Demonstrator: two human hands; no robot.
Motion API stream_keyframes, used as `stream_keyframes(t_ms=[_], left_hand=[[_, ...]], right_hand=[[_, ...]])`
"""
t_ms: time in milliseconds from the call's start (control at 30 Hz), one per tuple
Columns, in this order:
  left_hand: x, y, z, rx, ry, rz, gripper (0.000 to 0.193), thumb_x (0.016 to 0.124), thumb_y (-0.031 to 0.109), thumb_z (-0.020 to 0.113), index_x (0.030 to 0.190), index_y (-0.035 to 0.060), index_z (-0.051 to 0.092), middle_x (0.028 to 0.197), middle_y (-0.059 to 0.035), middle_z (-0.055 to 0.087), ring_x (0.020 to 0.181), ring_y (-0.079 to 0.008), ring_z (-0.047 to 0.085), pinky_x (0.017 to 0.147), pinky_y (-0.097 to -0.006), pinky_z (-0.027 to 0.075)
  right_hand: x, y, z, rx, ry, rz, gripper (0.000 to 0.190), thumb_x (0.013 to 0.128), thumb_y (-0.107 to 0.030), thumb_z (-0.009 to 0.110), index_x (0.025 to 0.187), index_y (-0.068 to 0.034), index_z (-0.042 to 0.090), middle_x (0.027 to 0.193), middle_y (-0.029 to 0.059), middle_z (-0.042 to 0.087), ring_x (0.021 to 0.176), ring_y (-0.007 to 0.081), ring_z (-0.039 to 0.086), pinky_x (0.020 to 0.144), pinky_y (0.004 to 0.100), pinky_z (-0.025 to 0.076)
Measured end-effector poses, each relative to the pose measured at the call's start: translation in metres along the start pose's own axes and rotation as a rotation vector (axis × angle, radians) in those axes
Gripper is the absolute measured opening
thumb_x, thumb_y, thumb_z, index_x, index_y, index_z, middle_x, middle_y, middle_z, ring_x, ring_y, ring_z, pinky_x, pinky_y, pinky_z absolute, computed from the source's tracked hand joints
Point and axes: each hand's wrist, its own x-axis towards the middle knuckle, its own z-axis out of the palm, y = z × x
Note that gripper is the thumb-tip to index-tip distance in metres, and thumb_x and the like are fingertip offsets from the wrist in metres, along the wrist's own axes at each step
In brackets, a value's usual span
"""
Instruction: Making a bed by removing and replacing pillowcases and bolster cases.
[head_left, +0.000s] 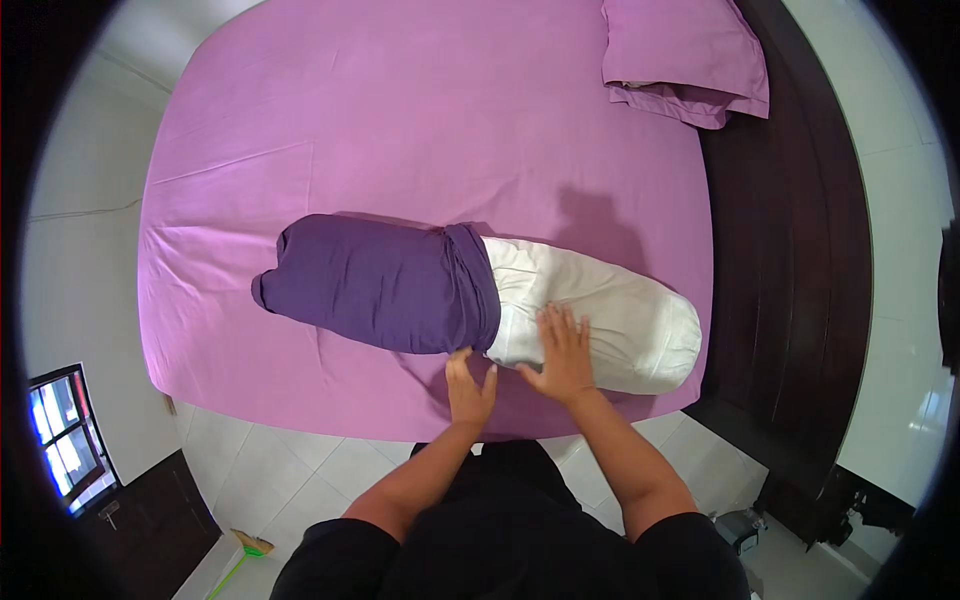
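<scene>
A long bolster pillow lies crosswise near the front edge of the bed. Its right part is a bare white bolster (630, 322); its left part sits inside a dark purple bolster case (375, 285). The case's hem is bunched in folds around the bolster's middle. My right hand (564, 356) rests on the white part with fingers spread. At the lower edge of the bunched hem is my left hand (470, 386), its fingertips touching the cloth and its thumb apart from them.
A pink fitted sheet (420, 112) covers the mattress. A pink pillow (682, 60) lies at the upper right, by the dark wooden headboard (780, 247). On the tiled floor (277, 472), a broom with a green handle (251, 544) is near a dark door (150, 525). A window (71, 435) is at left.
</scene>
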Motion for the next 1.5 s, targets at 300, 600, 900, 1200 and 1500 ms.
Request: stream_keyframes(t_ms=[300,600,900,1200,1500], left_hand=[[0.048,-0.013,0.049,0.178,0.113,-0.238,0.031,0.07,0.018,0.061,0.092,-0.0016,0.052,0.092,-0.0218,0.054,0.089,-0.0387,0.05,0.08,-0.0425,0.042],[0.098,-0.03,-0.036,-0.567,-0.227,-0.396,0.015,0.066,0.006,0.048,0.073,-0.0014,0.059,0.064,-0.0059,0.056,0.058,-0.0187,0.054,0.058,-0.0276,0.044],[0.148,0.004,-0.198,-0.876,-0.411,-0.758,0.029,0.058,0.003,0.04,0.08,-0.0042,0.057,0.074,-0.0038,0.054,0.066,-0.0124,0.051,0.058,-0.0233,0.043],[0.113,-0.017,-0.117,-0.152,-0.141,-0.528,0.051,0.068,0.002,0.059,0.116,-0.0029,0.042,0.091,-0.0115,0.051,0.08,-0.0198,0.053,0.071,-0.028,0.045],[-0.068,-0.089,-0.064,-0.036,-0.003,-0.439,0.059,0.071,0.017,0.069,0.117,-0.0073,0.041,0.113,-0.0255,0.046,0.106,-0.0414,0.043,0.096,-0.0451,0.032]], right_hand=[[0.028,-0.011,0.086,-0.239,0.112,-0.172,0.089,0.058,-0.027,0.074,0.132,-0.001,0.033,0.135,0.024,0.031,0.13,0.036,0.026,0.105,0.0546,0.016],[0.06,0.015,0.011,-0.043,-0.058,-0.16,0.058,0.053,-0.02,0.07,0.106,-0.01,0.051,0.107,0.0112,0.052,0.102,0.0284,0.05,0.085,0.0433,0.039],[0.042,0.042,-0.102,0.293,-0.401,-0.202,0.034,0.051,-0.019,0.067,0.083,-0.011,0.056,0.08,0.011,0.059,0.077,0.0308,0.058,0.066,0.0391,0.044],[0.018,0.0,-0.01,0.204,-0.114,0.07,0.021,0.063,-0.008,0.055,0.084,-0.008,0.054,0.085,0.0122,0.055,0.082,0.0326,0.054,0.068,0.0422,0.042],[-0.073,-0.128,0.041,0.603,0.006,0.003,0.054,0.066,-0.011,0.066,0.114,0.001,0.045,0.115,0.0234,0.044,0.109,0.0381,0.043,0.096,0.0437,0.032]])
